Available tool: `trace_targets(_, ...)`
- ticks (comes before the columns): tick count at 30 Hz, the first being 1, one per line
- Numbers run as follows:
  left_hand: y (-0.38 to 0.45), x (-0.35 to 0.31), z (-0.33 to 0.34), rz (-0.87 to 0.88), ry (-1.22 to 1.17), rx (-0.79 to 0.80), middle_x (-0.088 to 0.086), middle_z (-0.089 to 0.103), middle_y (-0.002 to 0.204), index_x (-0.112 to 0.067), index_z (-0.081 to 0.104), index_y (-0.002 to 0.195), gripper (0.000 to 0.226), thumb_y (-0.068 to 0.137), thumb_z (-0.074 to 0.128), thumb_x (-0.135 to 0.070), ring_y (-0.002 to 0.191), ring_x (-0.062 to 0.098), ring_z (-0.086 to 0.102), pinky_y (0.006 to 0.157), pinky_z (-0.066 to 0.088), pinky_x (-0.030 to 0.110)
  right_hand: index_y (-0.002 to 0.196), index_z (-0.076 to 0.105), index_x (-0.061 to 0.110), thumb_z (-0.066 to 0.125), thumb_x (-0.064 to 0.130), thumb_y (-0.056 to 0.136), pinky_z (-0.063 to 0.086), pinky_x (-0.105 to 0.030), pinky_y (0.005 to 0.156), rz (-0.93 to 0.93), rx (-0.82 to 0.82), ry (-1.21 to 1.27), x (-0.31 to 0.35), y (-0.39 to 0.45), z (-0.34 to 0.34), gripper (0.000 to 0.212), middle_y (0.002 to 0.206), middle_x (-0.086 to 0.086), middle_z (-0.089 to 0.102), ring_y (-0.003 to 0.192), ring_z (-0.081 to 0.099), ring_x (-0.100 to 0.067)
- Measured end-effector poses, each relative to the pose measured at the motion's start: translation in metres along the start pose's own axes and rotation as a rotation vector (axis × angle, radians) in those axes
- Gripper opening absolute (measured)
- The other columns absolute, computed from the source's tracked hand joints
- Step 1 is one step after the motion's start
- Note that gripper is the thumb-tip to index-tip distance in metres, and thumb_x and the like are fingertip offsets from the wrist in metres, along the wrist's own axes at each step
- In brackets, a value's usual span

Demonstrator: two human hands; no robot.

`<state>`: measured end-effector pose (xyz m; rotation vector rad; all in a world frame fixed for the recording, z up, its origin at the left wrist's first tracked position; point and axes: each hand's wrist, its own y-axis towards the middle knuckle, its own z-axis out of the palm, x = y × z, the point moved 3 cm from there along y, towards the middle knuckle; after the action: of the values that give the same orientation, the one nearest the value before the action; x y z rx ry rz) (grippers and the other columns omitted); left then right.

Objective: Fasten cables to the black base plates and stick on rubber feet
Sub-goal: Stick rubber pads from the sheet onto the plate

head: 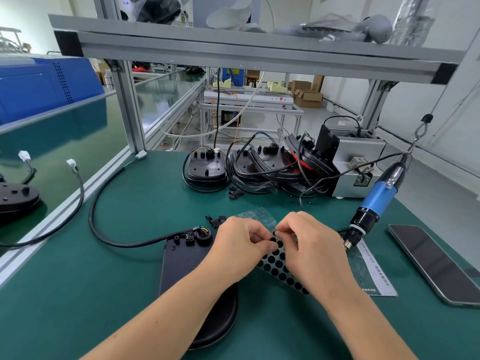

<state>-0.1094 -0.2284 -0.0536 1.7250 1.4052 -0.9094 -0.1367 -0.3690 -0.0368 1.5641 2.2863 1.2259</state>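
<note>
A black base plate (181,261) lies on the green mat in front of me, partly under my left forearm. Its black cable (104,235) loops away to the left. Above the plate I hold a clear sheet of round black rubber feet (279,263). My left hand (239,245) pinches the sheet at its left edge. My right hand (314,245) pinches one black rubber foot (275,232) at the sheet's top edge. Whether the foot is off the sheet I cannot tell.
Several finished base plates with cables (207,167) are piled at the back of the mat. A blue electric screwdriver (376,201) hangs at the right, its tip near my right hand. A phone (436,261) lies far right. Small black clips (215,220) lie behind the plate. A grey box (358,157) stands back right.
</note>
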Motion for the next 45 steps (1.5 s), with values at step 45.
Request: trace_targets(45, -0.003, -0.004, -0.090, 0.255, 0.320, -0.318, -0.017, 0.068, 0.091, -0.027, 0.073, 0.103, 0.018, 0.089, 0.062, -0.021, 0.068, -0.013, 0.054, 0.071, 0.035, 0.000, 0.076, 0.065, 0.018, 0.064, 0.016, 0.090, 0.042, -0.010, 0.055, 0.548, 0.393, 0.468, -0.004, -0.002, 0.011, 0.014, 0.068, 0.010, 0.066, 0.057, 0.054, -0.003)
